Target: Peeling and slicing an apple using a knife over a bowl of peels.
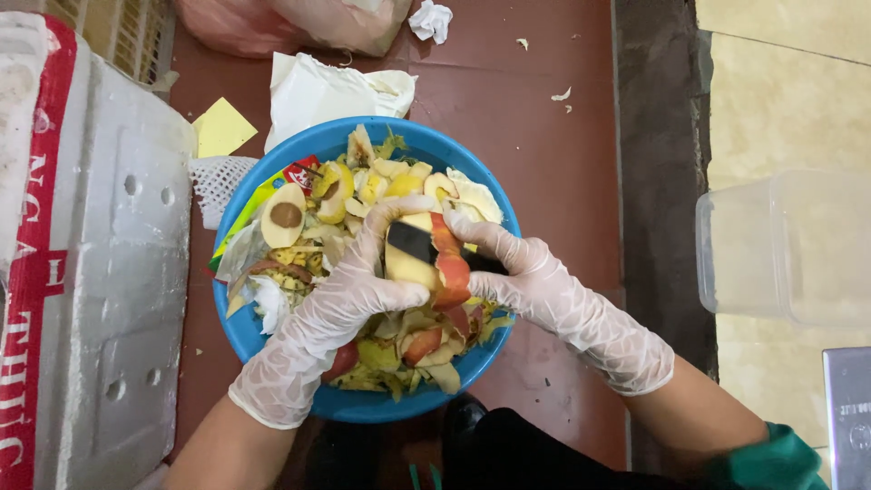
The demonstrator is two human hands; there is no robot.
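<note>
Over the blue basin (pixel 238 328), the left hand (pixel 358 290) closes around the half-peeled apple (pixel 426 261) while the right hand (pixel 522 277), at 3 o'clock, grips the dark knife (pixel 413 241); I think thin, slow cuts are best.

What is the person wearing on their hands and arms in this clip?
Both the left hand and the right hand wear thin, translucent white disposable gloves, wrinkled and bunched at the wrists. The forearms are bare; a green sleeve shows on the right upper arm.
</note>
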